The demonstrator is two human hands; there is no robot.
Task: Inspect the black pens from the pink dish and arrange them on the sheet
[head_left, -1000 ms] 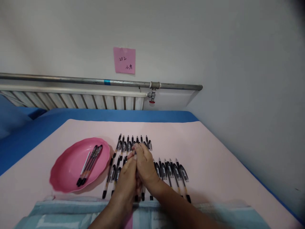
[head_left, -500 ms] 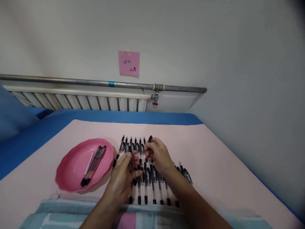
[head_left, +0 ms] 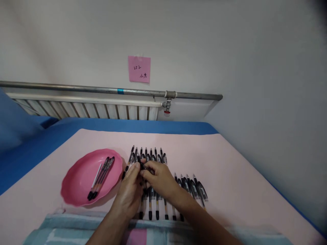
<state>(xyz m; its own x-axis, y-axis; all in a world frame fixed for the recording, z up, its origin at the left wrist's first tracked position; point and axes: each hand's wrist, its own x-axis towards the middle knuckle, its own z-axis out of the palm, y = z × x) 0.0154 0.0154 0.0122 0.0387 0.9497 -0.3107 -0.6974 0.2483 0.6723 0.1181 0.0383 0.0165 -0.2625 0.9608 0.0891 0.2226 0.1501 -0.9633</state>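
Note:
Several black capped pens [head_left: 190, 185] lie side by side in two rows on a pale pink sheet [head_left: 230, 177]. Over the middle of the rows my left hand [head_left: 130, 192] and my right hand [head_left: 158, 178] meet. Both pinch one black pen [head_left: 139, 161] that points away from me, the left hand on its barrel and the right fingertips at its upper end. A pink dish [head_left: 76, 180] to the left holds a few pens [head_left: 100, 177] and one thin white refill.
A blue mattress [head_left: 127, 125] shows around the pink sheet. A striped light-blue towel [head_left: 63, 231] lies along the near edge. Behind run a radiator [head_left: 84, 109], a metal pipe with a red valve [head_left: 166, 112], and a wall with a pink note [head_left: 139, 69]. A wall closes the right side.
My hands first lay together on the pens, then drew apart, each with something pinched. Now they have come back together on one pen. The view has shifted slightly.

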